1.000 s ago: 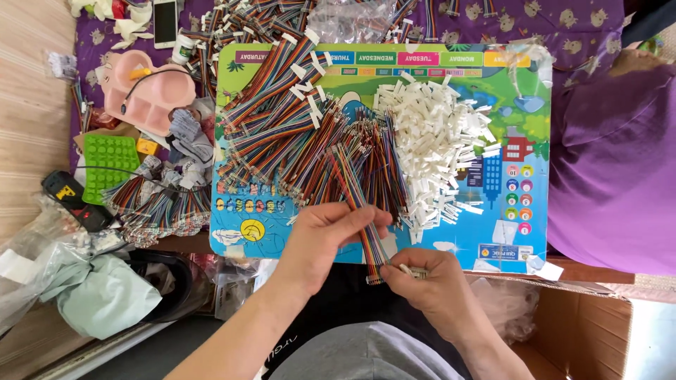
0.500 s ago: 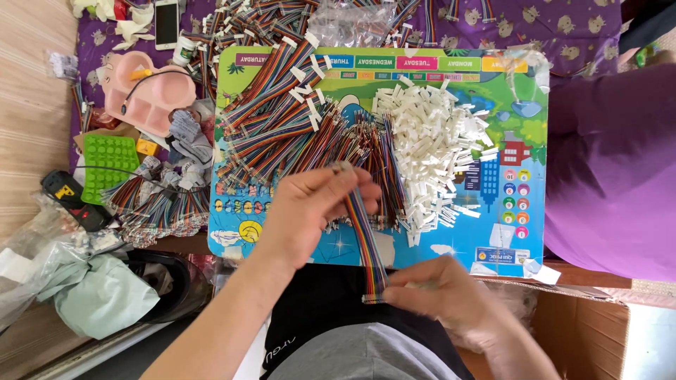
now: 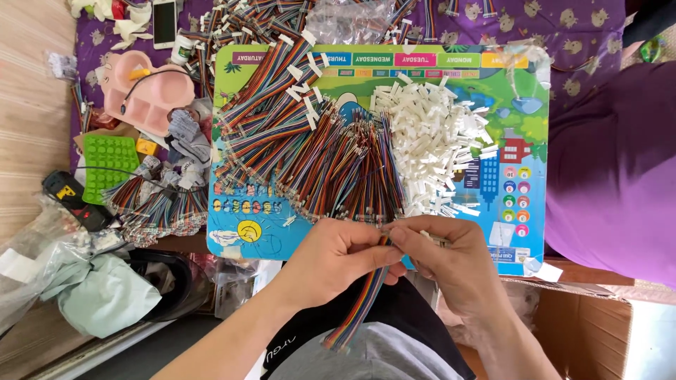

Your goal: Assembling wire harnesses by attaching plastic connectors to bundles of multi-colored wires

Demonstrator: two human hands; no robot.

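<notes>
My left hand (image 3: 343,255) grips a flat rainbow ribbon cable (image 3: 359,309) near its top end, and the cable hangs down over my lap. My right hand (image 3: 442,255) pinches the cable's tip together with what looks like a small white connector; fingers hide the detail. Both hands meet at the near edge of a colourful picture board (image 3: 493,67). On the board lie a heap of loose multicoloured wires (image 3: 345,165), a pile of white plastic connectors (image 3: 429,141) and finished ribbon cables (image 3: 264,95).
A pink divided tray (image 3: 144,88), a green moulded tray (image 3: 109,160) and more cable bundles (image 3: 158,207) lie to the left. Crumpled plastic bags (image 3: 84,288) sit lower left, an open cardboard box (image 3: 584,324) lower right. A purple cushion (image 3: 612,162) fills the right.
My left hand reached up to the wire heap, then came back to the board's near edge with the ribbon cable. My right hand rose from my lap to meet it at the cable's tip.
</notes>
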